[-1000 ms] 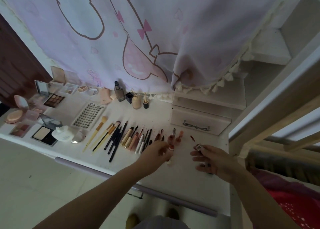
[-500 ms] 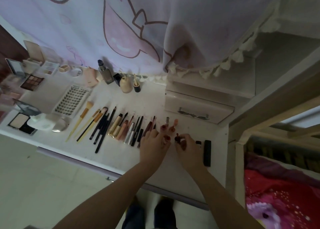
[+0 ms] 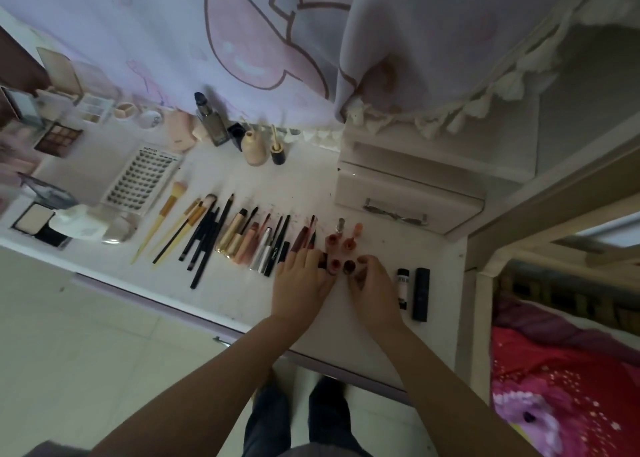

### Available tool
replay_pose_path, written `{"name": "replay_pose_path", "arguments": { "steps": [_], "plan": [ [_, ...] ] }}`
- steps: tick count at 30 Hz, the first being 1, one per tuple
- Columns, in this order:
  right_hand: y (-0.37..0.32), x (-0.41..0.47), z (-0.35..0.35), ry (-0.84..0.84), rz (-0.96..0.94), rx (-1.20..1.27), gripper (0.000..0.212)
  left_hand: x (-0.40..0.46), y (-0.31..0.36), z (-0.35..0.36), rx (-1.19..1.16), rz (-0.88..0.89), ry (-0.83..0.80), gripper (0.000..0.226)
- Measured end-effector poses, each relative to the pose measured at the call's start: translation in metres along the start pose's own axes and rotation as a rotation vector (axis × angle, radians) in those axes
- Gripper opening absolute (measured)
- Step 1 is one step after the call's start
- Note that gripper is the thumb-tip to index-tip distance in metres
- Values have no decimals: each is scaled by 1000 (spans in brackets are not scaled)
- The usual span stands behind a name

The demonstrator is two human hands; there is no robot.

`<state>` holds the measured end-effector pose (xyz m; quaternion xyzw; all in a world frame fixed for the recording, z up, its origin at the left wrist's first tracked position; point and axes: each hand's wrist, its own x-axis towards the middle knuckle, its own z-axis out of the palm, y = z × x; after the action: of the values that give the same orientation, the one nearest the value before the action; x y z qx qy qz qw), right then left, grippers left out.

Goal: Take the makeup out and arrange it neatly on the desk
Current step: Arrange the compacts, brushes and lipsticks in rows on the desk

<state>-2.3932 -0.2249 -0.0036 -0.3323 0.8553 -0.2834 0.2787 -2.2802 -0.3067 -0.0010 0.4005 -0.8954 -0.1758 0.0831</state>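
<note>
Task nearly complete: brushes and pencils lay in a row on the desk. Left hand and right hand pinched small lip tubes; black tubes at 3 o'clock remained unaligned.

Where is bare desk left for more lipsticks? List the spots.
Free: the desk front strip near both hands, the patch between the black tubes and the drawer box. Crowded: the brush row and palettes leftward.
</note>
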Motion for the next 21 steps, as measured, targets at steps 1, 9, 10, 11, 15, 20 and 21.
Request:
{"name": "replay_pose_path", "arguments": {
  "steps": [1,9,10,11,15,20,21],
  "plan": [
    [1,-1,-1,-3,14,18,33,-3,-1,-3,9,-13,-9,31],
    [7,-27,-2,-7,6,-36,28,-4,3,-15,298,-43,-156,42],
    [9,-33,-1,-13,-25,-73,28,-4,4,-15,296,-52,-165,41],
    [10,-39,1,-18,-65,-130,30,-6,4,-16,291,-64,-169,40],
    [28,-65,14,39,-312,-426,36,-24,-7,-19,270,-81,-180,37],
    [31,-82,14,-65,-348,-531,46,-48,-26,-36,0,-18,-66,23],
    [30,-81,13,-60,-354,-514,44,-50,-27,-41,-63,14,-75,20]
  ]
}}
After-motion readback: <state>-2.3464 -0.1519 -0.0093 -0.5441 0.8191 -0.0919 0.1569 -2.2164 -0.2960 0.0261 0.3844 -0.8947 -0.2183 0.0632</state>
